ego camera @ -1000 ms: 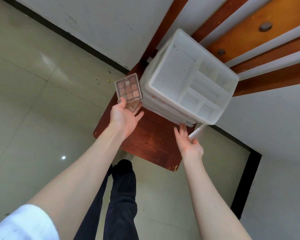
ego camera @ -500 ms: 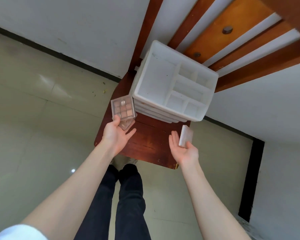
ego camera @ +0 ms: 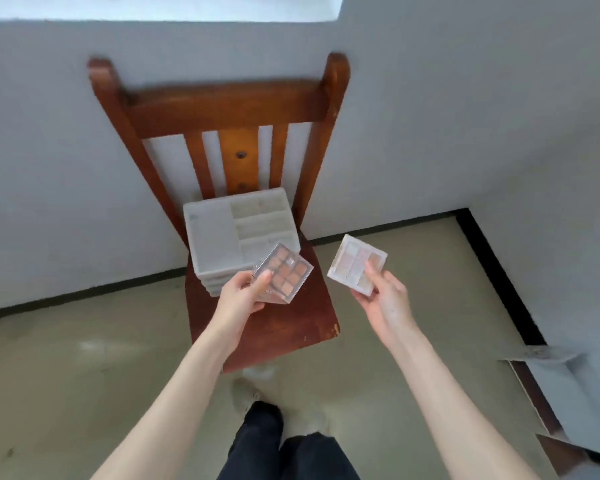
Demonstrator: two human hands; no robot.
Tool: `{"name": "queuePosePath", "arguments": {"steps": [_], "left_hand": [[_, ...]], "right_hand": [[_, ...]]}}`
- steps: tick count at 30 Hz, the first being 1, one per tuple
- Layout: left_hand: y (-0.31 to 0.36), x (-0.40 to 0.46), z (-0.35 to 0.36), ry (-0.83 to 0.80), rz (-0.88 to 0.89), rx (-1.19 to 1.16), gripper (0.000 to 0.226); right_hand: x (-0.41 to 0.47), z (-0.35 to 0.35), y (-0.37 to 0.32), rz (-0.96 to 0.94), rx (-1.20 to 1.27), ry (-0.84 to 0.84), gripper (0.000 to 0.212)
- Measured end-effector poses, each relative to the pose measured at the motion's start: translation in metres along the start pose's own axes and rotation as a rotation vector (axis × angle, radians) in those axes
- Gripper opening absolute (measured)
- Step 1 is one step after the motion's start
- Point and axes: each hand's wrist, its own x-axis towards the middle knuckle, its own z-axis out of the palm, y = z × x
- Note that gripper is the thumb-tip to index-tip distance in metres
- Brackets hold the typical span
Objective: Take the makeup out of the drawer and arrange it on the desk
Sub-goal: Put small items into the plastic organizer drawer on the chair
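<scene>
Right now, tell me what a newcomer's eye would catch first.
Two makeup palettes held up: the left hand grips a clear orange-toned palette, the right hand a pale palette. Behind them a white organizer sits on a wooden chair against the wall.

The clear palette (ego camera: 283, 277) has a grid of tan and orange-brown squares, while the white-framed palette (ego camera: 356, 264) shows pale pink, cream and beige blocks. The drawer organizer (ego camera: 238, 227) is plain white and the chair (ego camera: 222, 109) is glossy reddish-brown wood. Floor (ego camera: 66, 368) is dull greenish-beige, wall (ego camera: 49, 150) white with a black baseboard (ego camera: 84, 292).
</scene>
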Motion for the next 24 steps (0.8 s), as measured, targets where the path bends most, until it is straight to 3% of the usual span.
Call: {"name": "queuePosePath", "arguments": {"steps": [10,16,24], "left_hand": [[0.025,-0.092,0.194,-0.435,0.163,0.348,0.029],[-0.029,-0.196,0.329,-0.753,0.167,0.520,0.029],[-0.118,-0.337,0.491,-1.262,0.137,0.749,0.026]], "right_hand": [[-0.124,-0.194,-0.057,-0.216,0.194,0.150,0.011],[-0.230,-0.337,-0.055,-0.369,0.287,0.374,0.013],[-0.378,-0.498,-0.017,-0.550,0.489,0.796,0.012]]}}
